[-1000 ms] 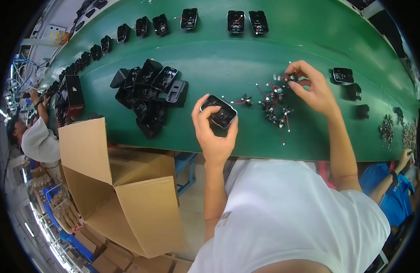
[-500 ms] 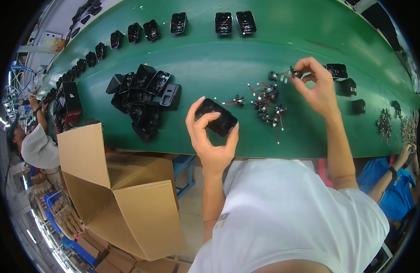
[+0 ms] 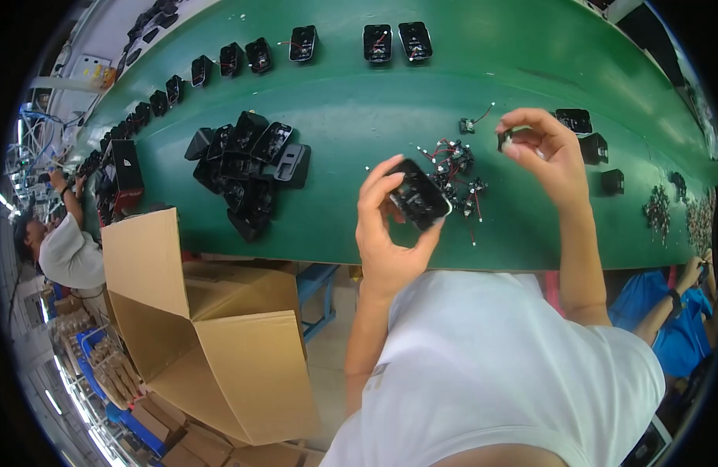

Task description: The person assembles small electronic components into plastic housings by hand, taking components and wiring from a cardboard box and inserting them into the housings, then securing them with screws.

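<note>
My left hand [image 3: 391,253] grips a black plastic housing [image 3: 419,194] by its edges, its open face with inner fittings turned up, tilted above the table. In my right hand [image 3: 552,156], thumb and fingers pinch a small black part [image 3: 504,140], mostly covered by the fingertips. Between the hands lies a loose heap of small black parts with red wires and white connectors [image 3: 454,163]. One more wired part [image 3: 467,125] lies apart, just left of my right fingertips. The held housing partly covers the heap's left side.
A pile of black housings [image 3: 246,167] lies on the green table [image 3: 359,117]. More housings [image 3: 303,43] line its far side, others [image 3: 595,148] sit right. An open cardboard box [image 3: 250,373] stands at the front left. Co-workers [image 3: 69,249] sit left and right.
My left hand has moved right with the housing, turning it steeper and closer to the heap. My right hand, still pinching the small part, has shifted slightly right and down.
</note>
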Available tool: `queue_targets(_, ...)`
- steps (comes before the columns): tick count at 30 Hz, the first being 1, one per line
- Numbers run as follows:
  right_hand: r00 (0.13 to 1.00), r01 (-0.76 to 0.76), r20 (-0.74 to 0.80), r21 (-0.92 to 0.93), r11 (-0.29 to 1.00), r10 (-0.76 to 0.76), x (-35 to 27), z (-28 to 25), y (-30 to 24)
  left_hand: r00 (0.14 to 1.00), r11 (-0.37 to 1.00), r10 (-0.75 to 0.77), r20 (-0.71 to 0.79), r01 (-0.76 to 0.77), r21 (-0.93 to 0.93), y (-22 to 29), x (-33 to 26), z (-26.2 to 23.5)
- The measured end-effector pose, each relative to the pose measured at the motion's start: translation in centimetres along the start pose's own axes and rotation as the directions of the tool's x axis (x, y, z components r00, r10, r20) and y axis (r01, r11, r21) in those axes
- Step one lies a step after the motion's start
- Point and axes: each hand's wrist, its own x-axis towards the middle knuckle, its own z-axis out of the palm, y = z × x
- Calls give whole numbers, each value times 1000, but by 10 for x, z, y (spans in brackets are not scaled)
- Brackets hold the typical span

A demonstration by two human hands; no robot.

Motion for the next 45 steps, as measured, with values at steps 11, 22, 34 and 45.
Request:
queue_targets(11,901,408,224,-143,902,-372,-25,34,-27,985,963,-80,154,116,-243,22,15,13)
queue_targets(22,908,411,173,-192,891,-381,-25,37,-40,970,906,-1,244,104,-410,14,11,-2)
queue_targets(34,850,359,422,-28,933,-314,-25,73,-38,882,36,-319,345,376,-926,20,-1,7)
queue_targets(45,850,373,445,-133,918,-281,-30,80,-40,841,-154,-115,528,510,-846,0,-5,4)
